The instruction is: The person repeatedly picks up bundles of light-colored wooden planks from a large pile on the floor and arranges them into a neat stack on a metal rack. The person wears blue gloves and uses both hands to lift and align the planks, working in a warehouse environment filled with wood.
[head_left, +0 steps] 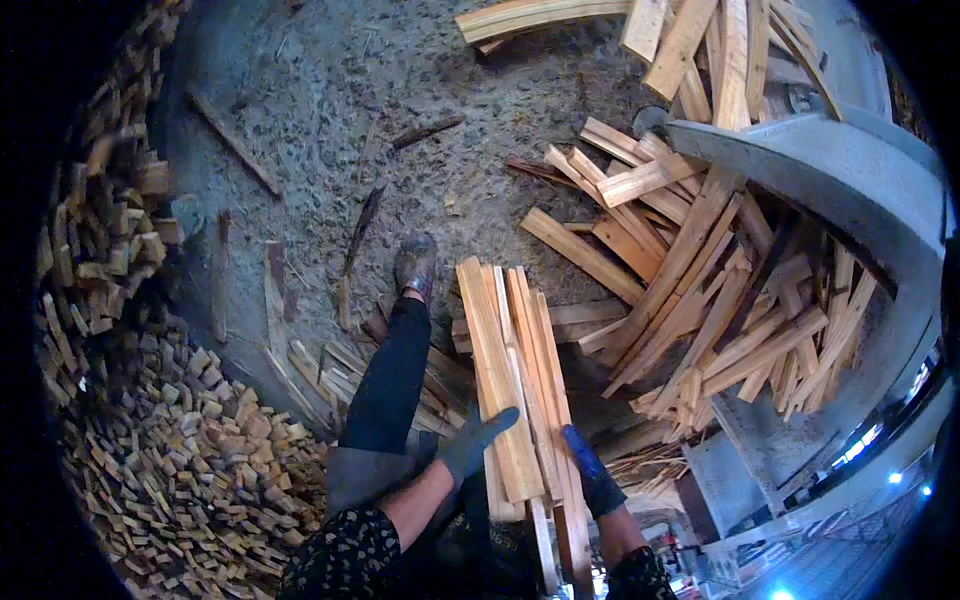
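Between my two gloved hands is a bundle of several long, pale wooden slats (508,385), held roughly lengthwise in front of my body. My left hand (476,445), in a grey-green glove, grips the bundle's left side with the thumb laid over the top of a wide slat. On the other side, my right hand (594,472), in a dark glove with blue on the fingers, is closed against the bundle's edge. The slats' far ends are uneven, and a few near ends stick out lower than the rest. The fingers under the bundle are hidden.
Loose slats lie in a large heap (700,290) to the right, below a curved grey metal chute (820,150). Stacked cut wood (200,450) rises on the left. Bark strips (235,145) litter the dirt floor (330,80), and my shoe (416,265) stands ahead.
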Tool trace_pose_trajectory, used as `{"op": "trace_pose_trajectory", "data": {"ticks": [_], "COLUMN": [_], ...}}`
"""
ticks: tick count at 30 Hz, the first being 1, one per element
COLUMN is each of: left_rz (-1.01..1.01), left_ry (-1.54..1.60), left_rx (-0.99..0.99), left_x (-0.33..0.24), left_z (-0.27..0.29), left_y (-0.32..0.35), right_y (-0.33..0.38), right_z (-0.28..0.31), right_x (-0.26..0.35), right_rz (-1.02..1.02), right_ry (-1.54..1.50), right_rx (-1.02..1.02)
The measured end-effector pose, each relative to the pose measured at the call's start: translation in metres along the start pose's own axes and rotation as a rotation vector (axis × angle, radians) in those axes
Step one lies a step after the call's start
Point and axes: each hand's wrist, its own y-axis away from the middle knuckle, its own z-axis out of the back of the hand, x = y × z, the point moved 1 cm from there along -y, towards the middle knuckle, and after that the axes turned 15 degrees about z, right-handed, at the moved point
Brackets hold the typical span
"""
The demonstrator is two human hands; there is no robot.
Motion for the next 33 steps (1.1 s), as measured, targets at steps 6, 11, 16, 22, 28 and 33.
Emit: {"op": "trace_pose_trajectory", "data": {"ticks": [6, 11, 16, 22, 28, 33], "left_rz": [0.07, 0.135, 0.07, 0.062, 0.014, -0.085], "left_ry": [0.163, 0.182, 0.14, 0.119, 0.049, -0.013], "left_rx": [0.048, -0.009, 0.026, -0.014, -0.039, 0.035], "left_x": [-0.006, 0.0, -0.009, 0.012, -0.005, -0.066], "left_z": [0.013, 0.026, 0.016, 0.029, 0.02, -0.029], "left_y": [0.014, 0.011, 0.018, -0.002, 0.027, 0.129], "right_y": [-0.038, -0.039, -0.038, -0.048, -0.045, -0.002], "right_z": [0.007, -0.025, -0.013, -0.033, -0.076, -0.076], "right_x": [-0.02, 0.002, 0.004, -0.001, 0.067, 0.118], "right_rz": [0.209, 0.421, 0.029, 0.052, 0.01, 0.108], "right_ry": [0.465, 0.434, -0.033, 0.226, 0.072, 0.268], "right_rx": [0.483, 0.229, 0.017, 0.184, 0.014, 0.022]}}
